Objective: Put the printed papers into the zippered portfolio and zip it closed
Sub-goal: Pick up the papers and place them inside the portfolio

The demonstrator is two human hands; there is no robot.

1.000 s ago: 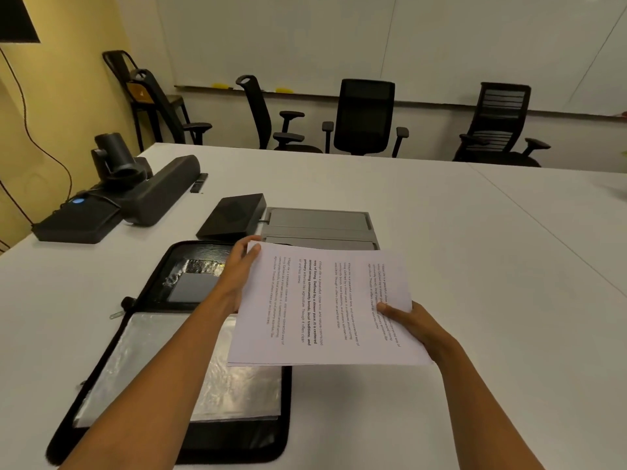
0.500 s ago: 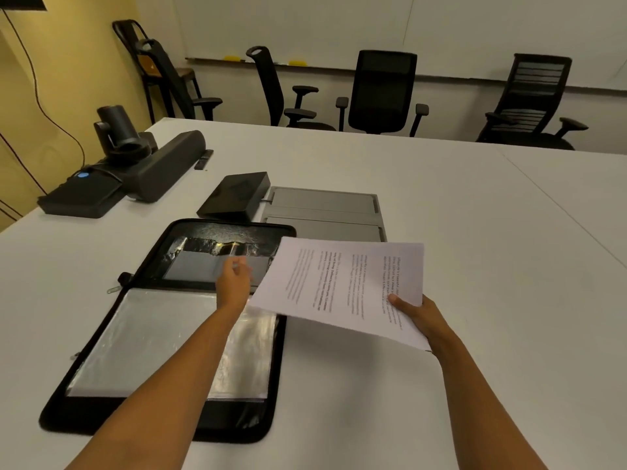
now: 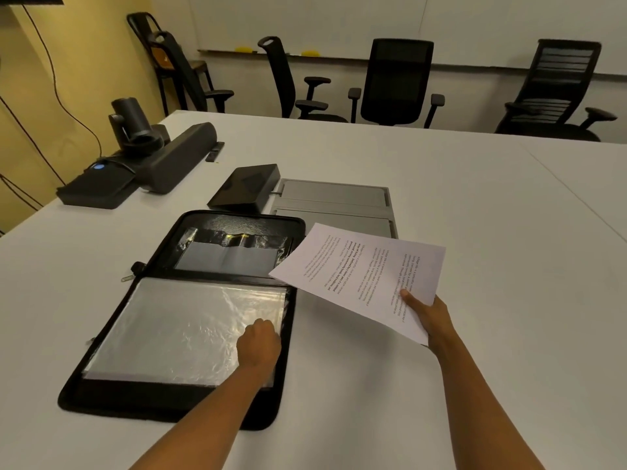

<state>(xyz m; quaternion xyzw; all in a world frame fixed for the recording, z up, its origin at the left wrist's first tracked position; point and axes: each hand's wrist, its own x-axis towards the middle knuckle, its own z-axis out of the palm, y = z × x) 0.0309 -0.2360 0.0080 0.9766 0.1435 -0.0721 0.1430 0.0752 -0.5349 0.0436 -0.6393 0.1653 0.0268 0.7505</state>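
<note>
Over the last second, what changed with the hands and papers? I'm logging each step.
The left hand let go of the printed papers and dropped onto the clear sleeve near the right edge of the open portfolio. The right hand alone now holds the papers, tilted beside the portfolio. The portfolio stayed open and flat.

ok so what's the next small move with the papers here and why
Probably lift the edge of the clear plastic sleeve with the left hand, which rests at its right edge, then slide in the white printed papers that the right hand holds above the table. The open black zippered portfolio lies flat, ready.
</note>
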